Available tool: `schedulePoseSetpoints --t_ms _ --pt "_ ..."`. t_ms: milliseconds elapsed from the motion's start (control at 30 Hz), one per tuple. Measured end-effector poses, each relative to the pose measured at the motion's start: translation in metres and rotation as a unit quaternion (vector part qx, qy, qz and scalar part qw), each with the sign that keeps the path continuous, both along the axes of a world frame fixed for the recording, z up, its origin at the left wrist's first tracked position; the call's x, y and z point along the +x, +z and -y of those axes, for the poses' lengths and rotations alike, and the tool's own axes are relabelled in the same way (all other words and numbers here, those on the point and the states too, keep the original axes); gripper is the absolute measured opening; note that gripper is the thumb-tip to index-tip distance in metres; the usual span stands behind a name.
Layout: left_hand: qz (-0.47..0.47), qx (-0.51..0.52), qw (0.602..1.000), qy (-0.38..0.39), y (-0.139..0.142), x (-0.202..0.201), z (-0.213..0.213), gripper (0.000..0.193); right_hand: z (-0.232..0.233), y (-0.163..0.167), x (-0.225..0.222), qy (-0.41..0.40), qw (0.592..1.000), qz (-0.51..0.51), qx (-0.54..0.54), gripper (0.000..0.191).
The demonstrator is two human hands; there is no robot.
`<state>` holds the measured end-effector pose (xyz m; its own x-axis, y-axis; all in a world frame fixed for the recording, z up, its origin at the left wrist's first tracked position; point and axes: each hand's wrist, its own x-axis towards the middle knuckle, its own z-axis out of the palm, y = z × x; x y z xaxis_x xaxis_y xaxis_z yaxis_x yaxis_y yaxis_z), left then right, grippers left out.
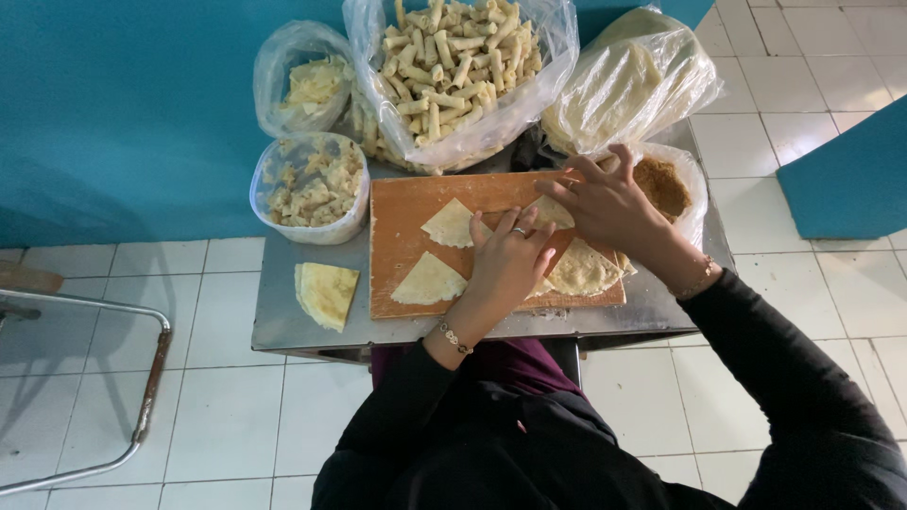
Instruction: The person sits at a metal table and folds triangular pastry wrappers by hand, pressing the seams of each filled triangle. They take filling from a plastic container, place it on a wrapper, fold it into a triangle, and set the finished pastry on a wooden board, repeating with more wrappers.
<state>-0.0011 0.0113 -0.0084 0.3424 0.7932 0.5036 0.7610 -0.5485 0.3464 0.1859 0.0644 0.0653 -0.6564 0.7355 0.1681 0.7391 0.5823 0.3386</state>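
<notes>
On a wooden board (397, 222) lie thin triangular pastry sheets: one at the top (449, 225), one lower left (430, 280), one at the right (581, 269). My left hand (510, 260) presses down on a pastry piece in the board's middle, fingers together. My right hand (609, 203) pinches the folded pastry piece (551, 213) just beyond my left fingertips. Both hands touch the same sheet; the part under them is hidden.
The board rests on a small metal table (283, 316). A stack of pastry sheets (326, 293) lies left of it. Behind stand a bag of rolled pastries (458, 66), a bag of scraps (307, 85), a tub of pieces (312, 184), bagged sheets (614, 90), brown filling (661, 184).
</notes>
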Motion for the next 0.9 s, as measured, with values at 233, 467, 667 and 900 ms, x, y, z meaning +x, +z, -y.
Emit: schedulePoseSetpoints --t_ms 233,467,667,900 --pt "0.001 0.006 1.000 0.002 -0.001 0.000 0.001 0.036 0.009 -0.006 0.015 0.012 0.989 -0.132 -0.068 0.052" --pt "-0.001 0.016 1.000 0.007 -0.004 0.002 -0.003 0.032 0.016 -0.020 0.016 0.028 0.984 -0.149 -0.094 0.060" --pt "-0.004 0.018 1.000 -0.005 -0.004 0.000 -0.002 0.036 0.020 -0.010 0.033 0.032 0.965 -0.205 -0.160 0.038" --pt "-0.006 -0.005 1.000 -0.002 -0.001 0.001 -0.002 0.034 0.018 -0.020 0.014 0.028 0.982 -0.173 -0.065 0.058"
